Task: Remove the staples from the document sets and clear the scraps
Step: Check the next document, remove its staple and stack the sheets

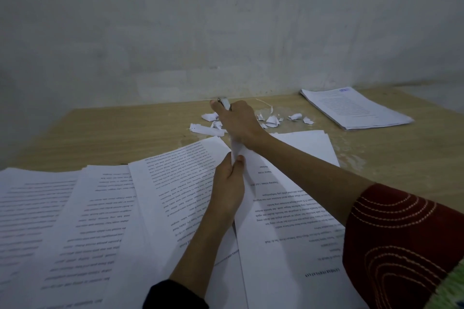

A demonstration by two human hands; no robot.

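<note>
A person works over a spread of printed pages on a pale wooden table (125, 128) set against a grey wall (175, 32). At the centre of the frame the left hand (229, 178), reaching up from a dark cuff (175, 293) at the bottom edge, pinches the raised top corner of a document set (281, 195) between thumb and curled fingers, so that the paper stands up in a sharp peak. Just above it the right hand (238, 120), on an arm coming in from a red embroidered sleeve (401, 233) at the lower right, has its fingers curled round a small silver tool (224, 102), whose tip shows beyond the knuckles. The heel of that hand meets the top of the peaked paper; whether it also grips the paper cannot be told.

Torn paper scraps (272, 120) lie scattered on the table around and behind the right hand, with a longer punched strip (207, 130) to its left. More printed sheets (75, 221) fan across the lower left of the frame, overlapping one another. A separate neat stack of pages (356, 108) lies at the upper right of the table, well apart from the hands. Blank sheets (313, 145) show under the right forearm.
</note>
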